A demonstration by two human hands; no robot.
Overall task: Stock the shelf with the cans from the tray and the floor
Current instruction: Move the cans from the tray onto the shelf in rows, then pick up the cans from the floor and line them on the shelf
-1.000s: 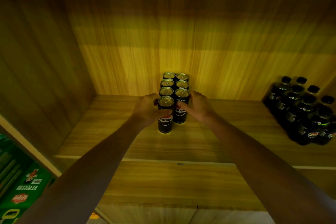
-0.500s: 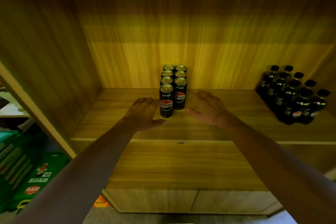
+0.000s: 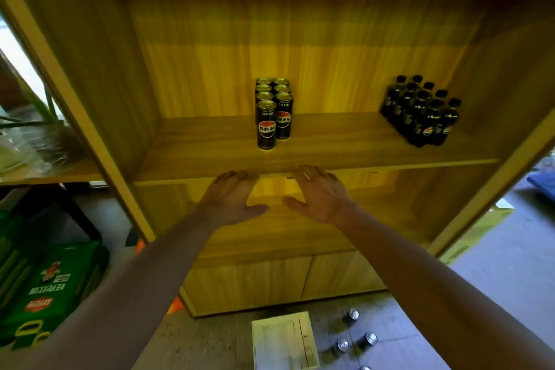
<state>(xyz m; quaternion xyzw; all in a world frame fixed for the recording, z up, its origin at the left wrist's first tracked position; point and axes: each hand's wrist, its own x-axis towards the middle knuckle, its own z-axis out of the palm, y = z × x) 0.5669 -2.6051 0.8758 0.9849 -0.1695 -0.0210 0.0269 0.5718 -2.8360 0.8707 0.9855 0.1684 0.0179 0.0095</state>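
Several black cans (image 3: 271, 111) stand in two rows on the wooden shelf (image 3: 345, 147), the front left can (image 3: 266, 126) a little ahead of its neighbour. My left hand (image 3: 231, 198) and my right hand (image 3: 318, 195) hover open and empty in front of the shelf's front edge, below the cans and apart from them. On the floor a white tray (image 3: 283, 341) lies below, and several loose cans (image 3: 356, 336) stand to its right.
A pack of dark bottles (image 3: 420, 111) occupies the right of the same shelf. Green crates (image 3: 48, 282) stand on the floor at the left. A yellow box (image 3: 477, 231) lies right of the cabinet. Cabinet doors (image 3: 279, 282) close the base.
Both hands let go of the front cans and drew back from the shelf toward me. The view pulled back and down, so the tray and floor cans came into sight.
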